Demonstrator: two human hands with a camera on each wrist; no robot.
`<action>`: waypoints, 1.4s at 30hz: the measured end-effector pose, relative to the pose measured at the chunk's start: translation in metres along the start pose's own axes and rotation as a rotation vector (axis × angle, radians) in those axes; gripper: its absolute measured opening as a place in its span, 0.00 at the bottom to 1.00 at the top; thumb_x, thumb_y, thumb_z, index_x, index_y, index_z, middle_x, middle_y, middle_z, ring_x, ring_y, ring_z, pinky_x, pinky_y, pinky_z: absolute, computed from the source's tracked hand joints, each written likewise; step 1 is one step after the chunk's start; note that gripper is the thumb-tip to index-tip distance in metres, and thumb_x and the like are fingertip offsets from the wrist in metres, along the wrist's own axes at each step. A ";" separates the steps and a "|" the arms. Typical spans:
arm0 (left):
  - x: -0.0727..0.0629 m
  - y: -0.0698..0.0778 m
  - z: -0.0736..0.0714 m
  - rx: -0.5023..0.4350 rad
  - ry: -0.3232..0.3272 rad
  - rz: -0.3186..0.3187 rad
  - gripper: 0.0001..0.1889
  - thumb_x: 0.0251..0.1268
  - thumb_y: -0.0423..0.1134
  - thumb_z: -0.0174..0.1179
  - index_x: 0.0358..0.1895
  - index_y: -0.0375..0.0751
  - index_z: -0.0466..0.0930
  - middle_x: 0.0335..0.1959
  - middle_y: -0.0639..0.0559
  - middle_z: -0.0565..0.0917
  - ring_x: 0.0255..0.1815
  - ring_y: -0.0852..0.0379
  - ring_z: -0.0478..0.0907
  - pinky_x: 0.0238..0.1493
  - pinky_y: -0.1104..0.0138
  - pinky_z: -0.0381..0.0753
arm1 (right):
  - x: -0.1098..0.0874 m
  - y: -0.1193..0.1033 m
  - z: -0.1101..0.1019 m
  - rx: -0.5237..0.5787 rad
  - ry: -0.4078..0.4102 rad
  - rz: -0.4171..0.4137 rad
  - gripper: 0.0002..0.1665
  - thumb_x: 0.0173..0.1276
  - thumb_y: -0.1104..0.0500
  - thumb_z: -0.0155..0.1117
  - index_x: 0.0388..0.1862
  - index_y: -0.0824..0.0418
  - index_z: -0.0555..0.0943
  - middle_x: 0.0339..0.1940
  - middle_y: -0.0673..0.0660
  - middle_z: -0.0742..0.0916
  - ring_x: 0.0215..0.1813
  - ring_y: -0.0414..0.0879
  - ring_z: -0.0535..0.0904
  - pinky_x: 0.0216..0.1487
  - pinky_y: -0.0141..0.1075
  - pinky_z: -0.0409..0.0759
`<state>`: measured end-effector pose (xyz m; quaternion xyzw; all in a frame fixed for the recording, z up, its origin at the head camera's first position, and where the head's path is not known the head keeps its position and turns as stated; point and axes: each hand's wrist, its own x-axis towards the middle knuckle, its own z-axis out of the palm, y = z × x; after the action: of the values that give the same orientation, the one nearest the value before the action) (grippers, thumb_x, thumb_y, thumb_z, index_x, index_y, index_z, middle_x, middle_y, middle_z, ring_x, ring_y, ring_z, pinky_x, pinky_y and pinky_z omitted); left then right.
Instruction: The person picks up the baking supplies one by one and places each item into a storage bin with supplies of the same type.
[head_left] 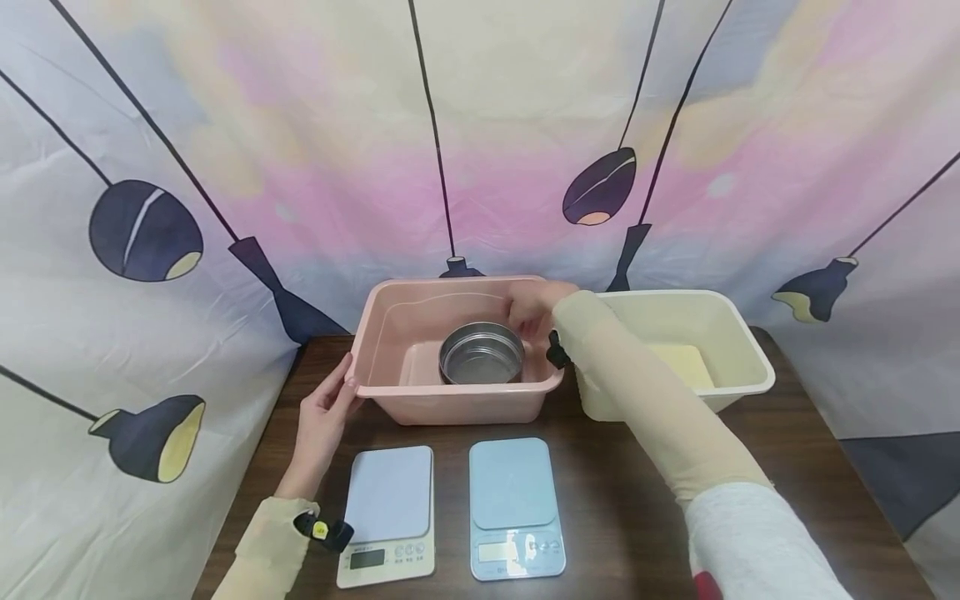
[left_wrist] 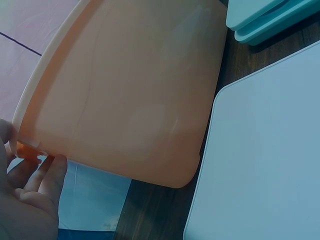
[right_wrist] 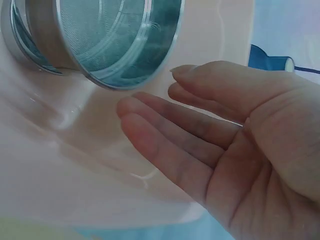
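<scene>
A pink plastic basin (head_left: 457,404) stands at the back of the table. My left hand (head_left: 324,421) grips its left front corner, thumb at the rim; in the left wrist view the fingers (left_wrist: 52,177) curl under the rim. Inside the basin sits a round metal sieve (head_left: 482,354) with fine mesh (right_wrist: 117,37). A second metal rim (right_wrist: 22,37) shows beside it in the right wrist view. My right hand (head_left: 534,304) reaches over the basin's right side, its relaxed fingers (right_wrist: 170,145) near the sieve's edge and nothing between them.
A cream basin (head_left: 738,367) stands right of the pink one, partly behind my right forearm. In front lie a white kitchen scale (head_left: 390,496) and a light blue kitchen scale (head_left: 513,487) on the dark wooden table (head_left: 622,517). A printed curtain (head_left: 337,150) hangs close behind.
</scene>
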<state>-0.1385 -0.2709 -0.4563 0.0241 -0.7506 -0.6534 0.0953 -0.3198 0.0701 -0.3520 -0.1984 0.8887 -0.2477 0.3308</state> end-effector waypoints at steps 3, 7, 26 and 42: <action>0.001 -0.001 0.000 0.000 -0.008 0.001 0.27 0.83 0.41 0.55 0.80 0.44 0.66 0.78 0.38 0.68 0.58 0.75 0.78 0.56 0.75 0.81 | -0.004 0.001 -0.008 -0.079 0.023 -0.061 0.23 0.73 0.68 0.56 0.65 0.68 0.80 0.50 0.65 0.87 0.47 0.58 0.86 0.55 0.49 0.89; 0.002 -0.001 -0.001 -0.006 0.001 -0.016 0.28 0.82 0.43 0.56 0.79 0.44 0.66 0.78 0.37 0.68 0.58 0.74 0.79 0.56 0.75 0.82 | -0.011 0.002 -0.015 -0.176 0.051 -0.138 0.24 0.74 0.66 0.56 0.66 0.70 0.79 0.48 0.66 0.88 0.45 0.56 0.88 0.49 0.42 0.91; 0.002 -0.001 -0.003 -0.004 -0.011 -0.047 0.29 0.82 0.45 0.57 0.80 0.46 0.65 0.80 0.39 0.65 0.59 0.76 0.77 0.57 0.76 0.81 | -0.073 0.038 -0.020 -0.234 0.175 -0.410 0.15 0.75 0.65 0.58 0.55 0.70 0.84 0.35 0.59 0.90 0.35 0.48 0.85 0.41 0.39 0.87; 0.001 0.001 -0.003 0.051 -0.024 -0.041 0.29 0.82 0.47 0.55 0.81 0.49 0.63 0.80 0.41 0.65 0.62 0.73 0.76 0.57 0.77 0.80 | -0.147 0.101 -0.008 -0.178 0.294 -0.293 0.13 0.77 0.63 0.61 0.57 0.64 0.84 0.35 0.51 0.88 0.37 0.48 0.84 0.40 0.39 0.85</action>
<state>-0.1389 -0.2741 -0.4544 0.0338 -0.7675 -0.6361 0.0723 -0.2414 0.2292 -0.3321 -0.3156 0.9073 -0.2402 0.1396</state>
